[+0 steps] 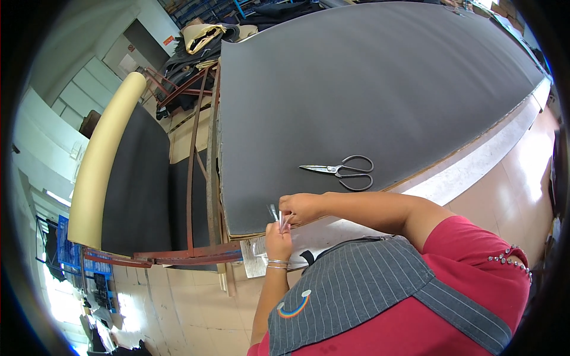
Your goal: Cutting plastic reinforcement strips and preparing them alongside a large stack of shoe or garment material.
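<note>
My left hand, with thin bangles at the wrist, is closed at the near left corner of the table. Thin whitish, partly clear strips stick up from its fingers; their kind is too small to tell. My right hand meets it from the right, fingers pinched together by the same strips. What lies between its fingertips is hidden. Beyond the hands, a pair of scissors with dark loop handles lies on the dark grey sheet material, blades pointing left. Neither hand touches the scissors.
Left of the table, a large roll with a pale yellow outer face and dark sheet stands by a rusty metal frame. Folded material is heaped at the far left. A pale ledge runs along the table's near edge.
</note>
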Demonstrator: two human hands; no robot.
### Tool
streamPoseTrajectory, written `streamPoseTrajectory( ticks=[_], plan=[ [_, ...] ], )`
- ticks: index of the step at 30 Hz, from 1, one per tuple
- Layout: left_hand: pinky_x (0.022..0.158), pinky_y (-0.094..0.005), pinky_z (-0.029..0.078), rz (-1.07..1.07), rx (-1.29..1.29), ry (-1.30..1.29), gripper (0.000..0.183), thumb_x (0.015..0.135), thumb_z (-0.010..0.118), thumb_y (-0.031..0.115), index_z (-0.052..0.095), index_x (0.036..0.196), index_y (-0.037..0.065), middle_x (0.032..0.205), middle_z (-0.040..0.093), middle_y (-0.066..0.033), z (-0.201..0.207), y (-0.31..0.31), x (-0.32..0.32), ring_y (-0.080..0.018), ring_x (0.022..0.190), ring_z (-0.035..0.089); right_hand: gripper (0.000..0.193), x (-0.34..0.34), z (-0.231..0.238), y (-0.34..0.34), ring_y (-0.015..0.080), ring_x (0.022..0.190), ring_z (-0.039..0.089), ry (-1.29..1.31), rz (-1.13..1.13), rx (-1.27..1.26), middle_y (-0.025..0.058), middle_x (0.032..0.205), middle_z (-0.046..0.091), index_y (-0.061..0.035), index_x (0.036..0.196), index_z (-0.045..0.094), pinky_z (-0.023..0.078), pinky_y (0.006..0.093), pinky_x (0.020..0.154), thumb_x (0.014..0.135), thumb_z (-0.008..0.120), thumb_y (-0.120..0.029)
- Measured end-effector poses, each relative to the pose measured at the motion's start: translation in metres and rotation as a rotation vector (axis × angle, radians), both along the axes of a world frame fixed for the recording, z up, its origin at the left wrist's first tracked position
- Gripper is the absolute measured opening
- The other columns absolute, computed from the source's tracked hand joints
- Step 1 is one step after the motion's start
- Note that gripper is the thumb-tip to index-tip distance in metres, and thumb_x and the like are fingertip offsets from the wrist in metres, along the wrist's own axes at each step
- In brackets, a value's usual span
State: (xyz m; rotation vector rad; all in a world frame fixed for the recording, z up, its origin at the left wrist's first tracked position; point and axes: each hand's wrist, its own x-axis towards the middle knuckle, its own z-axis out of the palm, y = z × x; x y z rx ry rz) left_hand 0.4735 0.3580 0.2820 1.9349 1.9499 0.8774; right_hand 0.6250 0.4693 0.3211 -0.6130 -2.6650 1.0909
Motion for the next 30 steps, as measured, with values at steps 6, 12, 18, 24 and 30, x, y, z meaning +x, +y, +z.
streamPoseTrajectory(
  ticks=[6,12,18,24,30],
  plan=[
    [0.067,-0.0411,0.044,-0.101,0.024,-0.074,0.015,0.086,0.056,0.019,0.059,0.087,0.005,0.080,0.056,-0.0171,0.008,0.003,-0.011,-0.0374,0.074,0.053,0.022,-0.015,-0.026,0.006,0.0329,0.095,0.055,0.365,-0.041,-0.092,0.0146,0.103,0.055,-0.0041,0.102,0.056,0.044,0.0422,0.081,0.086,0.052,-0.018],
    [0.048,-0.0245,0.041,0.082,-0.161,-0.897,0.011,0.084,0.062,0.012,0.062,0.085,0.001,0.074,0.063,-0.0071,0.003,0.007,-0.018,-0.0120,0.053,0.053,0.022,-0.011,-0.016,0.010,0.0320,0.095,0.056,-0.026,0.108,0.020,0.0145,0.098,0.058,-0.0048,0.098,0.059,0.044,0.0424,0.079,0.087,0.052,-0.023],
    [0.046,-0.0216,0.038,0.226,-0.265,-0.646,0.014,0.077,0.068,0.011,0.061,0.077,-0.001,0.063,0.058,-0.0012,0.004,0.012,-0.021,-0.0066,0.050,0.049,0.022,-0.001,0.010,-0.002,0.0300,0.092,0.057,-0.201,0.094,0.088,0.0115,0.096,0.057,-0.0093,0.096,0.061,0.046,0.0411,0.075,0.087,0.054,-0.028],
    [0.056,-0.0329,0.045,0.135,0.122,-0.053,0.008,0.074,0.066,0.009,0.061,0.077,0.003,0.068,0.059,-0.0085,0.004,0.014,-0.010,-0.0220,0.061,0.056,0.024,-0.010,-0.012,0.004,0.0295,0.097,0.057,-0.101,-0.095,0.069,0.0093,0.105,0.055,-0.0182,0.106,0.062,0.046,0.0414,0.080,0.085,0.052,-0.026],
    [0.065,-0.0379,0.046,0.129,0.453,0.001,0.009,0.075,0.063,0.011,0.058,0.079,0.004,0.076,0.057,-0.0120,-0.016,0.010,-0.010,-0.0312,0.075,0.055,0.022,-0.015,-0.008,-0.003,0.0272,0.097,0.057,-0.092,-0.106,0.045,0.0074,0.104,0.054,-0.0211,0.106,0.062,0.046,0.0394,0.079,0.086,0.053,-0.021]
  ],
)
